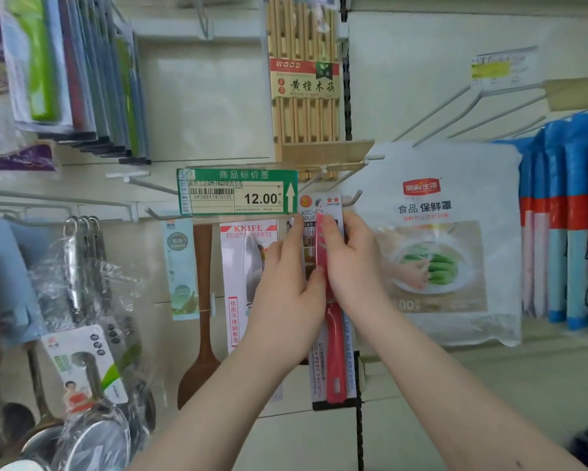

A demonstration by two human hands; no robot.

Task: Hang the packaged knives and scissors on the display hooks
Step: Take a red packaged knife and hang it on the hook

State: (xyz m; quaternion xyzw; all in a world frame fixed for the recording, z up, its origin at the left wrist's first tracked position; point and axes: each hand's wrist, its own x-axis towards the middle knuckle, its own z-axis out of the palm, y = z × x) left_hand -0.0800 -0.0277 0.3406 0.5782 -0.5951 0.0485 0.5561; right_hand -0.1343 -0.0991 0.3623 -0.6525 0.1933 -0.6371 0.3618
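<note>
Against pegboard, left hand point(287, 287) and right hand point(350, 263) clasp red knife pack point(333, 351) between them.

Pale slotted shop wall point(211, 107) in even light.

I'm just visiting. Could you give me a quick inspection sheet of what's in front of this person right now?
Surface: pale wall panel with white wire hooks.
Job's things: red packaged knife held upright at a hook; another knife pack hangs to its left.
Clutter: green price tag, wooden spoon, chopsticks, food cover bag, steel ladles.
Hands: left hand and right hand both grip the red knife's pack.
Cables: nothing seen.
Surroundings: blue packs on the right.
</note>
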